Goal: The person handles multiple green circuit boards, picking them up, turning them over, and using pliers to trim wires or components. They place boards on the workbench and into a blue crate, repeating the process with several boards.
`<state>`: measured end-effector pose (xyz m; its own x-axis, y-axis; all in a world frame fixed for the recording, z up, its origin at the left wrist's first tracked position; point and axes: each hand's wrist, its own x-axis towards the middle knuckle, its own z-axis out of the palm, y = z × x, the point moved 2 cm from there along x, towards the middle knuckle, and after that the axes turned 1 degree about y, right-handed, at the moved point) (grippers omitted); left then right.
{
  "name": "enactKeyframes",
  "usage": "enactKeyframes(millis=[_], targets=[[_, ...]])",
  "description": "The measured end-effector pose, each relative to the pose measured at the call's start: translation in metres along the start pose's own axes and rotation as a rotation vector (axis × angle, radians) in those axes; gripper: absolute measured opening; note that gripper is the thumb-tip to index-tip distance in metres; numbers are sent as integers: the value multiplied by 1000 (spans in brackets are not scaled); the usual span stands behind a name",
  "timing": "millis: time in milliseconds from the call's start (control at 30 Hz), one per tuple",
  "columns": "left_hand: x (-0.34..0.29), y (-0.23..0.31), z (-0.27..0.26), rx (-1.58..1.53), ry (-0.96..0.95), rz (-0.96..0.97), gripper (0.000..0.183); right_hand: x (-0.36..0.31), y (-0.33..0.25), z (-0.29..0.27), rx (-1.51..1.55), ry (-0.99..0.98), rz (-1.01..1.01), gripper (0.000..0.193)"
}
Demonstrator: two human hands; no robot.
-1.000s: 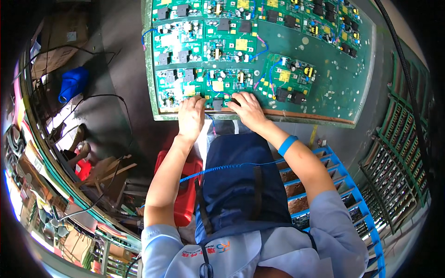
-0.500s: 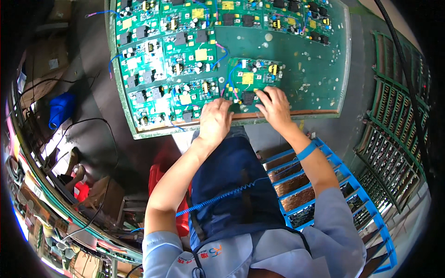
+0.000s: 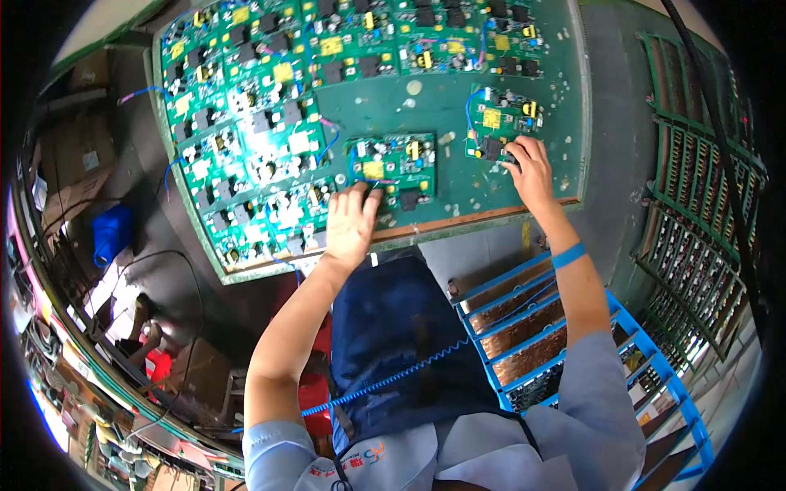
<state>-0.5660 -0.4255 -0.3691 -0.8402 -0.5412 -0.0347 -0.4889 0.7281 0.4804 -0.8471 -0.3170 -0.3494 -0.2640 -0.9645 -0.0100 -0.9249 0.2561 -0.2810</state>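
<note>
The left hand (image 3: 350, 225) lay flat, fingers spread, at the near edge of a small circuit board (image 3: 391, 168) on the green bench (image 3: 442, 106). The right hand (image 3: 530, 168) pinched the near edge of another small board (image 3: 499, 123), its grip narrow.

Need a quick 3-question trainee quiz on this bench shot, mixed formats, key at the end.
1. True or false: the left hand rests at the near edge of a small circuit board lying on the green work panel.
2. Multiple choice: what is on the right wrist? A) a watch B) a blue wrist strap C) a glove cuff
3. Fill in: the right hand touches a separate small circuit board that lies to the ____ of the one by the left hand.

Key: 1 true; 2 B; 3 right. Whether either hand actually grips its board cannot be told.
</note>
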Motion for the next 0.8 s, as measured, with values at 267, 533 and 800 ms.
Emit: enactKeyframes(millis=[267,533,800], targets=[[5,-7,9,41,-99,66,34,22,60,21,-117,-82,-10,33],[8,-1,-13,-329,-53,-84,43,2,6,25,143,119,38,31],[13,-29,-87,-284,291,-339,42,-1,-113,75,288,-164,-323,37]])
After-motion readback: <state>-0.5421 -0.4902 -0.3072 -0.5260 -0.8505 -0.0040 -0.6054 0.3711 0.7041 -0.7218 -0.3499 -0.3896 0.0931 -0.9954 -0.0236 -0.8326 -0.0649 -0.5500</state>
